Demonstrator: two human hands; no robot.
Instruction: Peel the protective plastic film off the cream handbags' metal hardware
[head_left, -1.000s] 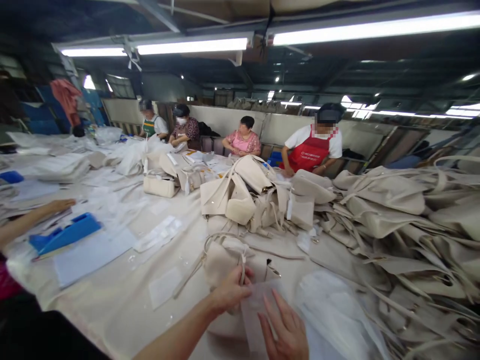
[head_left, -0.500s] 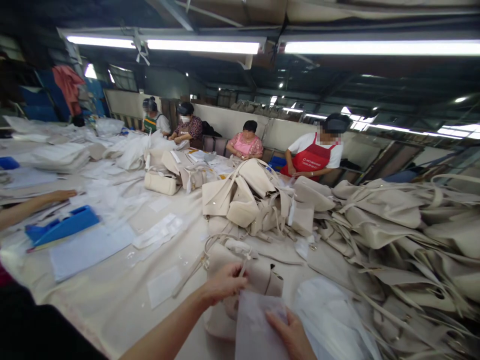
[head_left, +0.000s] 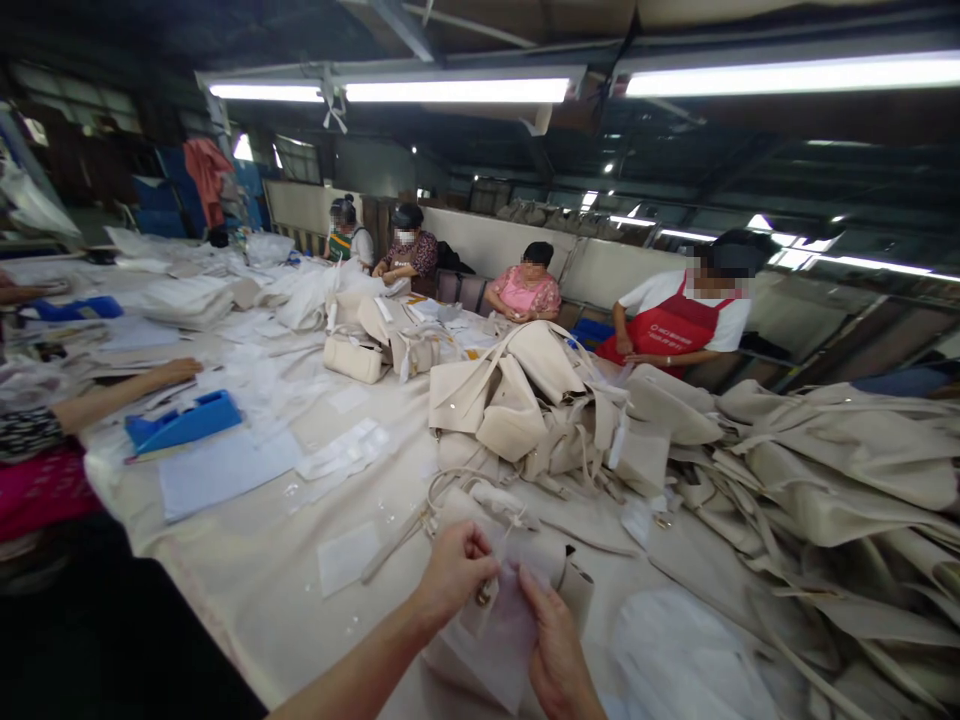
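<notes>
A beige handbag [head_left: 540,548] lies on the cloth-covered table in front of me, its thin handles to the left. My left hand [head_left: 456,572] is closed in a pinch over the bag, near a small gold metal fitting; what sits between its fingertips is too small to make out. My right hand [head_left: 553,640] grips the edge of a thin translucent white sheet [head_left: 491,640], thumb on top. The sheet hangs over the front of the bag and hides part of it. The fingertips of both hands are close together.
Beige bags [head_left: 517,400] are heaped beyond my hands, with a larger pile [head_left: 847,480] at the right. Clear plastic [head_left: 682,650] lies at lower right. A blue tape dispenser [head_left: 184,422] and white paper [head_left: 229,472] are at left, beside a person's arm. Several people work across the table.
My right hand has moved up and left, bringing the translucent sheet against the bag and close to my left hand. The view has shifted left, showing more of the neighbour's sleeve.
</notes>
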